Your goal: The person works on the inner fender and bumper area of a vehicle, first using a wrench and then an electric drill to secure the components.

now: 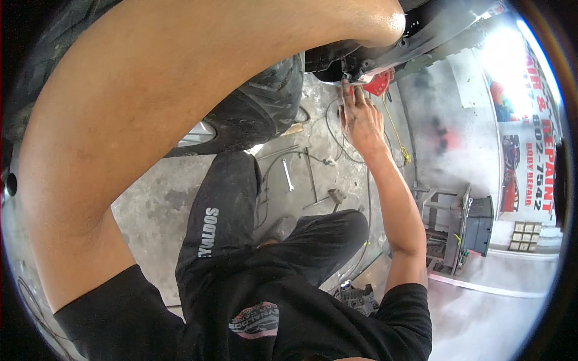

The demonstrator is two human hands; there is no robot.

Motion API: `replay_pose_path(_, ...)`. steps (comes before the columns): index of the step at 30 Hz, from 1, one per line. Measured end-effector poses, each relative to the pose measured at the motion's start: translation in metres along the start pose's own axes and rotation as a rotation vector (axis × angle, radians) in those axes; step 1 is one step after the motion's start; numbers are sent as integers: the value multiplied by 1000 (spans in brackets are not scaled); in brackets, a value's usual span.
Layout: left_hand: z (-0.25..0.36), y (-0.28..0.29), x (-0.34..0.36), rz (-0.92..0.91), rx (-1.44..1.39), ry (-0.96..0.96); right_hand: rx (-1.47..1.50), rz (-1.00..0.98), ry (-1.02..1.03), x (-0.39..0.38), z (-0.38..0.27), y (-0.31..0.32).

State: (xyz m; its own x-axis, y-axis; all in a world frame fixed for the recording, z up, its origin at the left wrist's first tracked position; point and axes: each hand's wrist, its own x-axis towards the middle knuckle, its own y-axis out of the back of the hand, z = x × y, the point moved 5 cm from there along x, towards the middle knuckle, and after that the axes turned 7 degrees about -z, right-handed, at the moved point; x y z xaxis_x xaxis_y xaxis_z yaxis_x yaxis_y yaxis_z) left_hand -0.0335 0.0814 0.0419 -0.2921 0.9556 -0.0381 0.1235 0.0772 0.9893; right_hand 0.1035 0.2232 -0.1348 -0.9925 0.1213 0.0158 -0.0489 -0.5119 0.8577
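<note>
My right hand (362, 123) reaches up to the lower edge of a dark vehicle part (355, 65). Its fingers are stretched out, with the index and middle fingertips at that edge; no held item shows. Across the top, my left arm bends over a black tire (265, 105). Only the rounded wrist end of my left hand (385, 25) shows, close under the bodywork, and its fingers are hidden. Just beyond my right fingertips is a red piece with holes (378, 83).
On the concrete floor lie a wrench (288, 175), a hammer (336, 197), thin metal rods (311, 174) and loose cables. A yellow cord (397, 135) runs along the right. Farther right stand a metal frame (448, 228) and a dark bin (479, 225) by the wall.
</note>
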Motion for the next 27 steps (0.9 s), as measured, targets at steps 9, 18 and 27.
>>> replay_pose_path(9, -7, 4, -5, 14, -24, 6, 227, 7, 0, 2, 0, -2)
replay_pose_path(18, -11, 9, 10, 49, -41, 12, 410, 145, -29, -3, 18, 15)
replay_pose_path(27, -12, 3, 7, 44, -54, 33, 41, -32, -61, 35, 22, 34)
